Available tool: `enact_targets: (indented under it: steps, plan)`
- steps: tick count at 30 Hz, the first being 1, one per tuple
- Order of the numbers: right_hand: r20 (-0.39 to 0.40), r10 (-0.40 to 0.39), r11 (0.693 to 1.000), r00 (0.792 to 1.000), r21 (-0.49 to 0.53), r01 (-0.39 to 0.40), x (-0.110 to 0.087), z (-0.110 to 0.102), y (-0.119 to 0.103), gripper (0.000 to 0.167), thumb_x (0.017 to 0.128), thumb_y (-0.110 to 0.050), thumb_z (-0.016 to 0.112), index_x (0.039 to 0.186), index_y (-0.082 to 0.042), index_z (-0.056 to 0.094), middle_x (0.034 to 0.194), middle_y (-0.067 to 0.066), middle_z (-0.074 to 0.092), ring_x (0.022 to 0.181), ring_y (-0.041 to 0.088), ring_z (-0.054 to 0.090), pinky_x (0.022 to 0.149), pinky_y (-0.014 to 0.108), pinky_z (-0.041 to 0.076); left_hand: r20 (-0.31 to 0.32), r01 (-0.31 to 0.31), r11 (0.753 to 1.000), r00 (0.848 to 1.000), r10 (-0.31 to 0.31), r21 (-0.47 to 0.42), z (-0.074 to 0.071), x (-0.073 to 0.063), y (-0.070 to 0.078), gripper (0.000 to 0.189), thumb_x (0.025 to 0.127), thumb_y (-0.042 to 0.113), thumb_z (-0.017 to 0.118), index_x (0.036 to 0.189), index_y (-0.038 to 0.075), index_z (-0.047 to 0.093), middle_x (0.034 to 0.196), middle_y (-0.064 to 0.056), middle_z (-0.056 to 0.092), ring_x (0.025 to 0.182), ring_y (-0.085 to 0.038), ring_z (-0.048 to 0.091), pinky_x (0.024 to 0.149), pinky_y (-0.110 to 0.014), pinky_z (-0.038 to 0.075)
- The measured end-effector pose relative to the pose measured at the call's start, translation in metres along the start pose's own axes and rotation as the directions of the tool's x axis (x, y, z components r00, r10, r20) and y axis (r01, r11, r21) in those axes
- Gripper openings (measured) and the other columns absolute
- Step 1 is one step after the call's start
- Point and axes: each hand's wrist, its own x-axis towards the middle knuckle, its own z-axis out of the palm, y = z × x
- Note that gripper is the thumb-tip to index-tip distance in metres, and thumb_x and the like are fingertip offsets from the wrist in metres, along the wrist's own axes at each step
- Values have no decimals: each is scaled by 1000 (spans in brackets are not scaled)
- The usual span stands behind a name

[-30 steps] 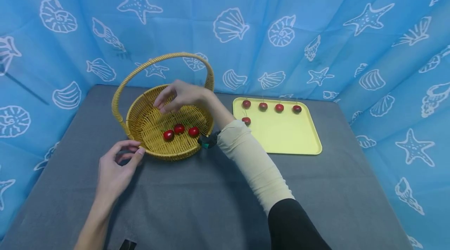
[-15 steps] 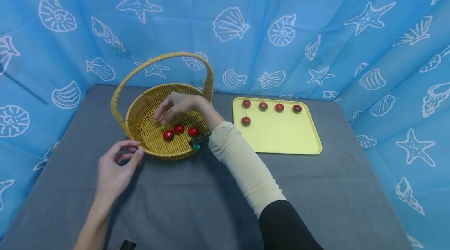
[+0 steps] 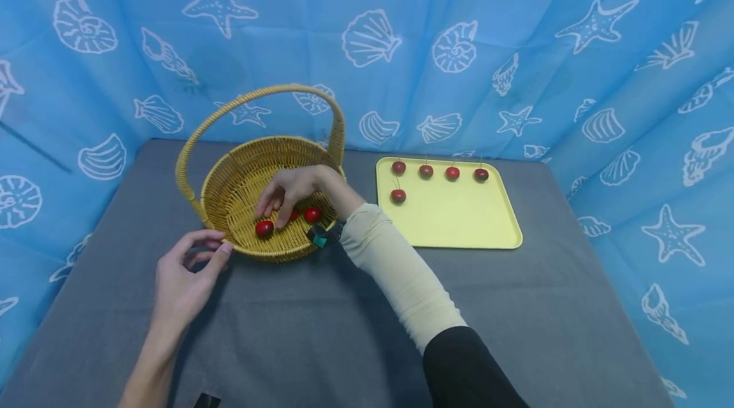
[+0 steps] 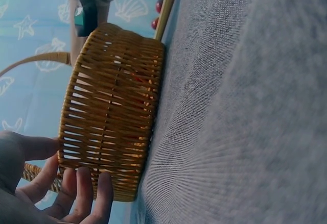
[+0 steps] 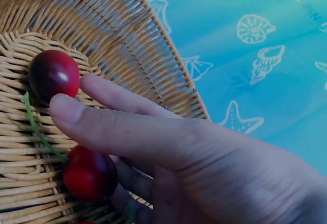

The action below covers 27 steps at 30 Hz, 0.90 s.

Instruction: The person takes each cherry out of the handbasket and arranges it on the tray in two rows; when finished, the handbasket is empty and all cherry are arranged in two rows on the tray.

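A yellow woven basket [image 3: 252, 248] with a tall arched handle [image 3: 189, 159] stands at the left. My left hand [image 3: 186, 274] pinches its near-left rim between thumb and fingers; the left wrist view shows the fingertips [image 4: 83, 175] against the basket's outer wall. My right hand [image 3: 295, 188] reaches down inside the basket. Its thumb and index finger lie right at a dark red cherry [image 5: 53, 76], apparently touching it without closing round it. A second cherry [image 5: 89, 174] with a green stem lies under the thumb. Another cherry [image 3: 312, 215] rests near the basket's right side.
A pale yellow tray [image 3: 459, 223] lies right of the basket. Along its back edge is a row of several cherries, with one more cherry [image 3: 398, 196] at its left side. A blue shell-patterned curtain [image 3: 367, 76] hangs behind the grey-covered table [image 3: 355, 331].
My right hand has lowered into the basket to the cherries, and the nearest one has shifted slightly left and toward me. The left hand stays on the rim. The view has shifted slightly.
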Motion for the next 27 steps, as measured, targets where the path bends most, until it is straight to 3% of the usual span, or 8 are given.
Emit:
enact_targets:
  steps: [14,27]
  plan:
    - [92,-6,998,996,-66,13,6,8,-11,49,96,-7,83,143,-9,70,135,9,75,115,11,70,102,22,58,-23,1,1000,1000,-1,25,1,0,1,29,103,26,78,128,12,73,108,17,66,87,5,68,74,-10,56]
    - [108,64,997,992,-58,-57,5,15,-15,39,95,-8,85,133,-8,76,104,-1,72,96,7,67,90,18,58,-21,-13,1000,1000,13,11,1,0,-2,30,102,27,78,128,12,73,107,18,66,87,6,68,71,-10,58]
